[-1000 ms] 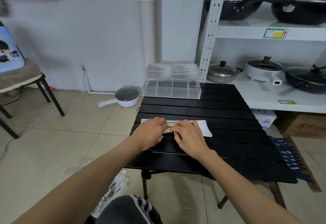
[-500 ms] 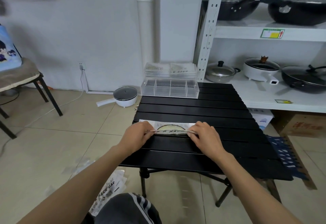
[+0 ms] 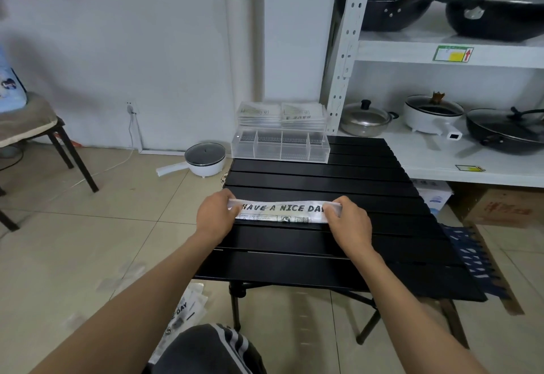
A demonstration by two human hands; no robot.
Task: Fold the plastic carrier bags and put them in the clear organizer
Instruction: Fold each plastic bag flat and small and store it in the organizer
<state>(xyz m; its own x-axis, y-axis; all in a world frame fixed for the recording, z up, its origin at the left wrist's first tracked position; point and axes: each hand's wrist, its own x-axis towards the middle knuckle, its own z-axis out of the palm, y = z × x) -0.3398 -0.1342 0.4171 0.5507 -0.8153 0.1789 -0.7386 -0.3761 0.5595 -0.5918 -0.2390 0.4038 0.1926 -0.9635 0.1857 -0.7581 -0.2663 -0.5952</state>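
A white plastic carrier bag printed "HAVE A NICE DAY" lies folded into a long narrow strip across the middle of the black slatted table. My left hand pinches its left end and my right hand pinches its right end, lifting the far edge a little. The clear organizer with several compartments stands at the table's far left edge. Folded bags in a clear stack sit just behind it.
More loose carrier bags lie on the tiled floor by my knee. A white electric pot stands on the floor left of the table. A metal shelf with pots and pans is at the right, a chair at the far left.
My hands have slid apart from the bag's middle to its two ends. The strip has turned over toward the far side, and the printed words now show.
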